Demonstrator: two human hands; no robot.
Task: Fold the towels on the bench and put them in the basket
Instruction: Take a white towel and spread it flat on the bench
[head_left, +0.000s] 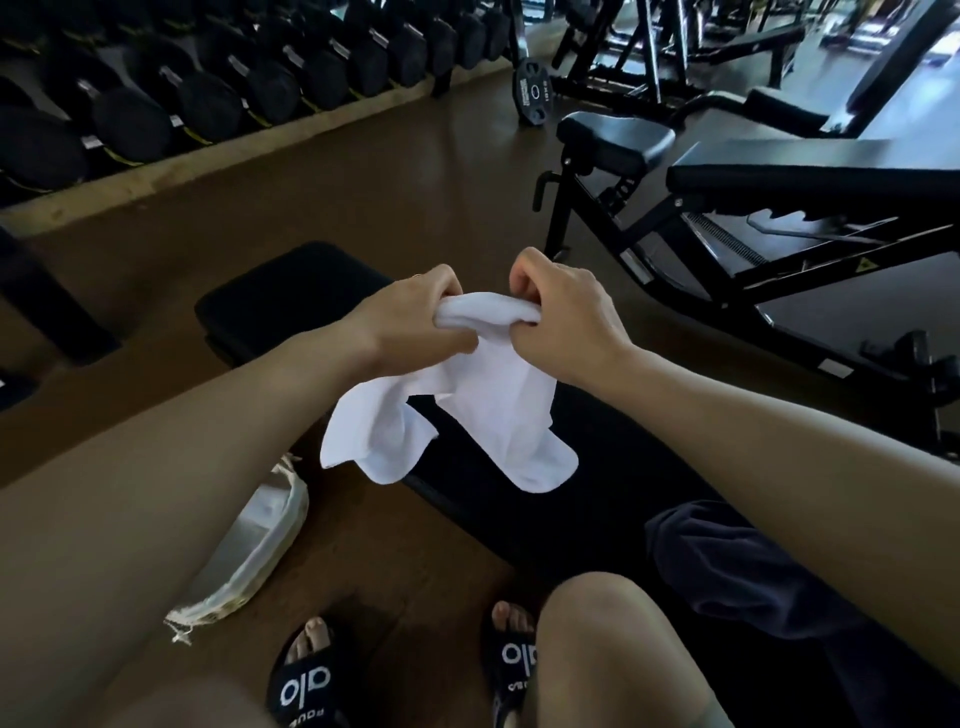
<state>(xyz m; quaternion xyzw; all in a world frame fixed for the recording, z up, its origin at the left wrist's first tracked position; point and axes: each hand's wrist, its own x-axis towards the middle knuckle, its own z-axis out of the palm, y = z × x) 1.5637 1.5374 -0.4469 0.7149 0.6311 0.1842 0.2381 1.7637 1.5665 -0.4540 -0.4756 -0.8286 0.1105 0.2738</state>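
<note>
Towel (467, 400) first: you hold the white cloth up in the air between your two hands, above the black padded worktop (597, 467) you sit on. Its top edge is bunched into a short roll that runs left to right from one fist to the other, and the rest hangs down from there, so its long axis points downward and slightly toward you. The lower part splits into two loose flaps, one drooping to the left past the worktop's edge, the other ending over the pad.

Your left hand (410, 317) has its fingers curled tight on the left end of the bunched edge. Your right hand (566, 312) has its fingers clamped on the right end, knuckles up. The two hands are close, nearly touching.

A dark towel (727, 566) lies crumpled on the worktop by your right thigh. On the floor to your left, beside the worktop, sits the pale fabric basket (260, 545), partly hidden by your left arm, with something pale inside.

Your black slides (306, 680) read "alo" in white on each strap; smaller writing below is too blurred to read. A weight plate (532, 93) leans beyond, its lettering illegible, and a yellow warning triangle sticker (866, 265) shows on the adjustable bench frame to the right.
</note>
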